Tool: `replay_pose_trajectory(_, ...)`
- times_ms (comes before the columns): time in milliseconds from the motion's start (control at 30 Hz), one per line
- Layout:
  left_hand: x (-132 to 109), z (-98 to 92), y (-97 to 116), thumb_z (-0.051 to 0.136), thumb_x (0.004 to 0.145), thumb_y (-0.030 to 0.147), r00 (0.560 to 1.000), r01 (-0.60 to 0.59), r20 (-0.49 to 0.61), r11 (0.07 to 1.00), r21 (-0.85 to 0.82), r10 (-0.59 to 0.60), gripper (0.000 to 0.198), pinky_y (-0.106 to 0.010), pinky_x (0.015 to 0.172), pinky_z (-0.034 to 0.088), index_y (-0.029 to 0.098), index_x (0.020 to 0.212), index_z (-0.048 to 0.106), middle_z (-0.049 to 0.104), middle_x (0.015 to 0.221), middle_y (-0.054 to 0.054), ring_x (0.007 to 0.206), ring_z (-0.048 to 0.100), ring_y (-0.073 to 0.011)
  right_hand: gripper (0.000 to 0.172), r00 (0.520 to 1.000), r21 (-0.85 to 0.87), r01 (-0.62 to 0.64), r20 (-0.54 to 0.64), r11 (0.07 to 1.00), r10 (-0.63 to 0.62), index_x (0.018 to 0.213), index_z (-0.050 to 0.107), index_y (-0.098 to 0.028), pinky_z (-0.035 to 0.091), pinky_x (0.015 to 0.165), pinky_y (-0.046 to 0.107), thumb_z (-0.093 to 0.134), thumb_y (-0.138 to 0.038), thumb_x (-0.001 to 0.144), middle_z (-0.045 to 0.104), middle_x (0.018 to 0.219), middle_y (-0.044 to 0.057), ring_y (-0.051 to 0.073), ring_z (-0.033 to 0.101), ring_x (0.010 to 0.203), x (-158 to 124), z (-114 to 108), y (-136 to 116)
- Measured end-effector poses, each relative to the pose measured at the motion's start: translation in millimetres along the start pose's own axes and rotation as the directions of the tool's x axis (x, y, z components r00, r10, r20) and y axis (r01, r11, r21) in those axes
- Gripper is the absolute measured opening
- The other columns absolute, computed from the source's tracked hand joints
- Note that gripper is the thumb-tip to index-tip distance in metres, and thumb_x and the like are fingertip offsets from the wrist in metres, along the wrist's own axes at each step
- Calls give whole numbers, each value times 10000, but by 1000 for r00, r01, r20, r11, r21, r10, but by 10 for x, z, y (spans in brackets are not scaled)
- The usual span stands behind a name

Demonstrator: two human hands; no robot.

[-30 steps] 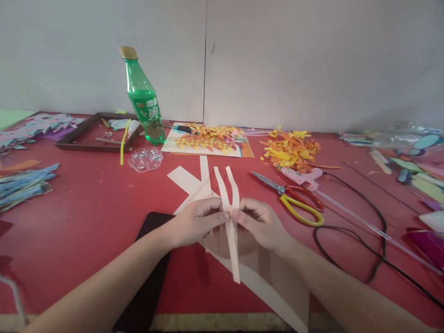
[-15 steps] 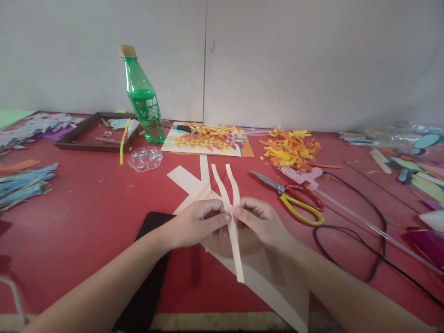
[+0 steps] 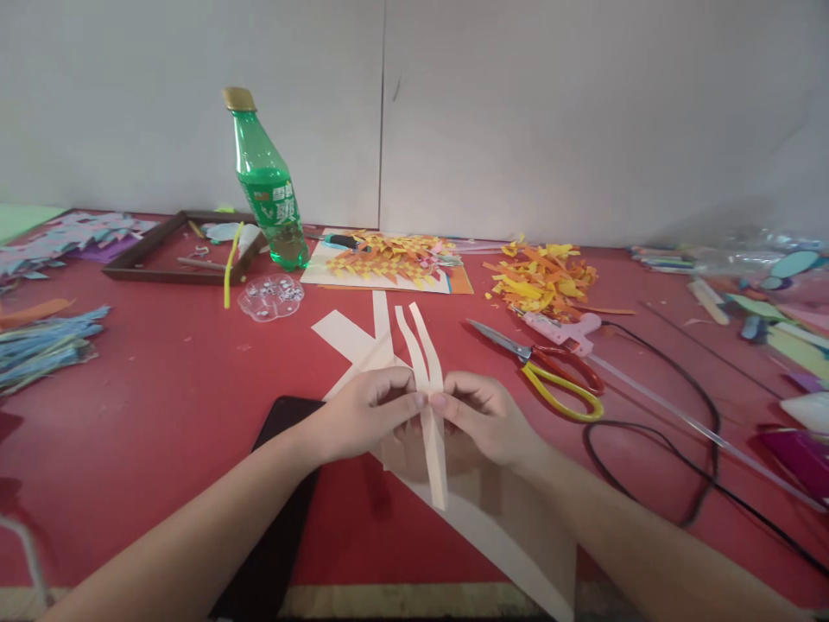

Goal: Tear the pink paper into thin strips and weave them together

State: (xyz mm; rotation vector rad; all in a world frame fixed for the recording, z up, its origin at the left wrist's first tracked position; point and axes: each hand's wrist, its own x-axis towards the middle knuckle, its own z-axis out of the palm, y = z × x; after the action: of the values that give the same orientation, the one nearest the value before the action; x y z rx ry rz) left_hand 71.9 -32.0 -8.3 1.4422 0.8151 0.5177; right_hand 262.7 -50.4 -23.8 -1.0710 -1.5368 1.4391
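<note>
Two narrow cream paper strips (image 3: 435, 458) stand between my hands, close together at the lower end and spread slightly at the top. My left hand (image 3: 372, 413) pinches them from the left with thumb and fingers. From the right, my right hand (image 3: 485, 418) pinches them at the same height, the two thumbs almost touching. Beneath, a larger cream paper sheet (image 3: 518, 536) and cut paper pieces (image 3: 353, 339) lie on the red table (image 3: 161, 432). A black phone-like slab (image 3: 272, 518) is partly covered by my left forearm.
Scissors (image 3: 537, 367) and a pink glue gun (image 3: 563, 331) with a black cord lie to the right. Behind are orange and yellow paper scraps (image 3: 544, 278), a green bottle (image 3: 272, 190), a clear bead tray (image 3: 270, 298) and a brown frame (image 3: 161, 276). Blue strips (image 3: 52, 345) lie left.
The right strip's top has shifted left, closer to the other strip. The lower ends have swung slightly left and up. Both hands keep their pinch in nearly the same place.
</note>
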Motion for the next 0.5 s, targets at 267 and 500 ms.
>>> replay_pose_trajectory(267,0,-4,23,502,897,359,1000,12,-27,1000,-13,-12,249,-203,569,413,144,779,547,535,697,22,589,507,-72,294,999,-14,28,-40,1000,-28,644,539,-170,362,508,212,615,-375,841,527,567,-31,87,475,518,1,-21,32)
replay_pose_trajectory(500,-26,-2,60,466,914,375,995,37,88,999,24,-39,275,-190,519,373,153,769,542,550,652,28,567,490,-74,273,1000,9,21,-23,1000,-21,664,572,-168,376,520,214,617,-372,840,551,585,-23,88,479,530,13,-20,-3)
